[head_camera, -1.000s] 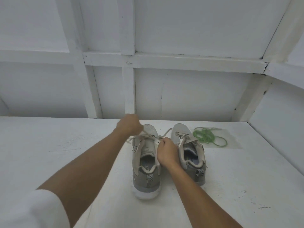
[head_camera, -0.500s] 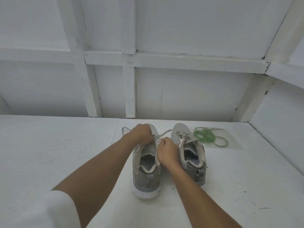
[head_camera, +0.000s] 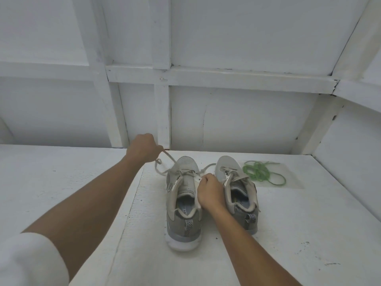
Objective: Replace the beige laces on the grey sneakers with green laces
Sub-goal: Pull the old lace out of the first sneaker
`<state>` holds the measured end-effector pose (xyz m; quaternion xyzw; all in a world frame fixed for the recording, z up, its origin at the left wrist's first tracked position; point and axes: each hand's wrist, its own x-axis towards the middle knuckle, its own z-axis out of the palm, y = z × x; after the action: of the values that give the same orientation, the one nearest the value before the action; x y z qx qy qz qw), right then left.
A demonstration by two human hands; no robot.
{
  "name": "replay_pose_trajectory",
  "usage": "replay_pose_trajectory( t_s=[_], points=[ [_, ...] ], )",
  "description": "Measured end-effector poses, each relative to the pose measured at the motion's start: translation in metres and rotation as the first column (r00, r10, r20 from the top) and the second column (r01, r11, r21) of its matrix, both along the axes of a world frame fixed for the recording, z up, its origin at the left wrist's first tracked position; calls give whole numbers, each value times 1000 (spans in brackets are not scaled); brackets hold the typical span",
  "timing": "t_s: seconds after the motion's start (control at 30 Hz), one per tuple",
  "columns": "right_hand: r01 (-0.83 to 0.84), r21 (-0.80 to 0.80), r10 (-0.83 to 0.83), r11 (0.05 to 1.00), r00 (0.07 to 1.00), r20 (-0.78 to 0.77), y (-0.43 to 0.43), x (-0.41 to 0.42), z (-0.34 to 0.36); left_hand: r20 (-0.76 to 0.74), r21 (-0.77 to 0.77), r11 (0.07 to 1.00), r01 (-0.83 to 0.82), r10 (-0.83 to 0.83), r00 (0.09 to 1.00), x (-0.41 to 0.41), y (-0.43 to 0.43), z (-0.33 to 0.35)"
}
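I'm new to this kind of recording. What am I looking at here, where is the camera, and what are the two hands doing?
There is no machine here. A person works with bare hands, and a wide-angle camera worn on the head looks forward and down, so both arms reach in from the bottom edge. That is the only view.

On the white table a grey sneaker and a second sneaker stand side by side, heels toward the person. The left hand pinches the beige lace and holds it raised, up and away from the grey sneaker that it is threaded through. The right hand grips the edge of that sneaker's upper, apparently to steady it. Beside the second sneaker, a loose tangle of green laces lies on the table, untouched.
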<state>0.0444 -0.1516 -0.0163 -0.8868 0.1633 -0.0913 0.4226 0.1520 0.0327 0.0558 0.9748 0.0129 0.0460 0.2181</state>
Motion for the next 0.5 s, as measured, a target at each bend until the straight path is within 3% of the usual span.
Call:
replay_pose_trajectory(
  t_s=[0.2,0.3,0.43,0.5],
  points=[
    [2,1,-2,1000,1000,-10,0,0,0,22,12,998,-65,65,998,-1,16,3],
    [-2,2,2,1000,1000,-16,1,0,1,-35,105,994,-21,25,999,-9,20,-1],
    [-13,-6,12,1000,1000,-27,2,-1,4,-292,267,945,187,-106,950,-25,18,-11],
    [-37,-29,35,999,999,-37,2,-1,7,-470,246,932,268,-127,874,-32,15,-14]
  ],
)
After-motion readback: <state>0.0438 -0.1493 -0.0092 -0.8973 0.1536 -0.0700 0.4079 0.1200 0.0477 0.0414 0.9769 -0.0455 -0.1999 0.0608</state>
